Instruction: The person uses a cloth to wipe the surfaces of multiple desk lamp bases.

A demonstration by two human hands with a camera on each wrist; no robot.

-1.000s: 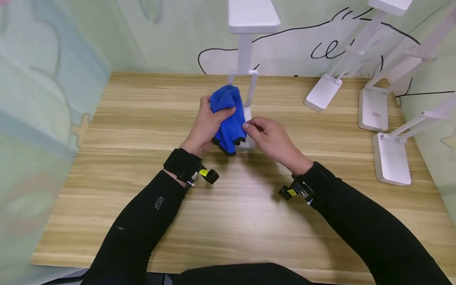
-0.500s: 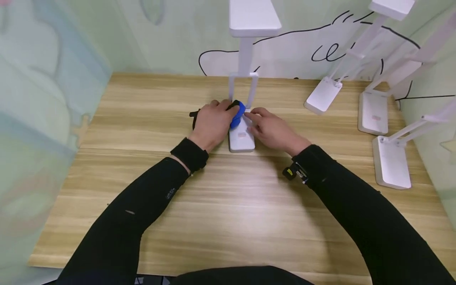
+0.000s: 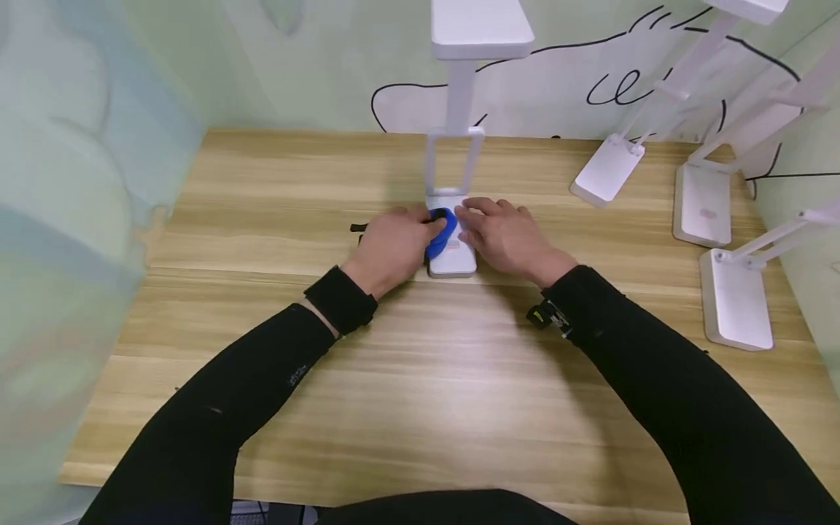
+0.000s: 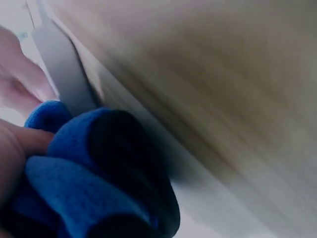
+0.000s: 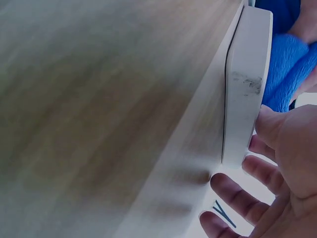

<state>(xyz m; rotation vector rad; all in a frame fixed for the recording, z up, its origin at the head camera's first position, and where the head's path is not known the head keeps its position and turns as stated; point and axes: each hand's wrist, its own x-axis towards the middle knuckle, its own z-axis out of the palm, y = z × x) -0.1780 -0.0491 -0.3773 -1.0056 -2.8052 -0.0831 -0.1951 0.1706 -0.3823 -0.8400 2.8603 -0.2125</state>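
A blue cloth (image 3: 442,245) is held by the left hand (image 3: 397,244); it is pinched in a bunch and pressed on the top of the white base (image 3: 453,267) of a lamp (image 3: 461,95), toward the left side. The cloth is bright blue and looks soft and fuzzy; it is bunched into thick, round folds, and its edge is trimmed with black; much of it is hidden by the hand from above.

The base is long and flat, with round corners; a small reddish mark is seen on its top, and a grey smudge (image 5: 250,82) is shown on its side; two thin legs are joined to its back end, and a wide, flat lamp head (image 3: 482,29) is held up over them. The lamp is stood upright on the wooden table (image 3: 426,379), near the wall (image 3: 295,73).

The right side of the base is touched by the right hand (image 3: 512,240); its fingers are spread apart and a little bent, and the thumb is laid by the top edge.

Three more white lamps are set well apart on the right; their bases (image 3: 610,169) are placed on the table. Black sleeves (image 3: 663,394) are worn on both arms.
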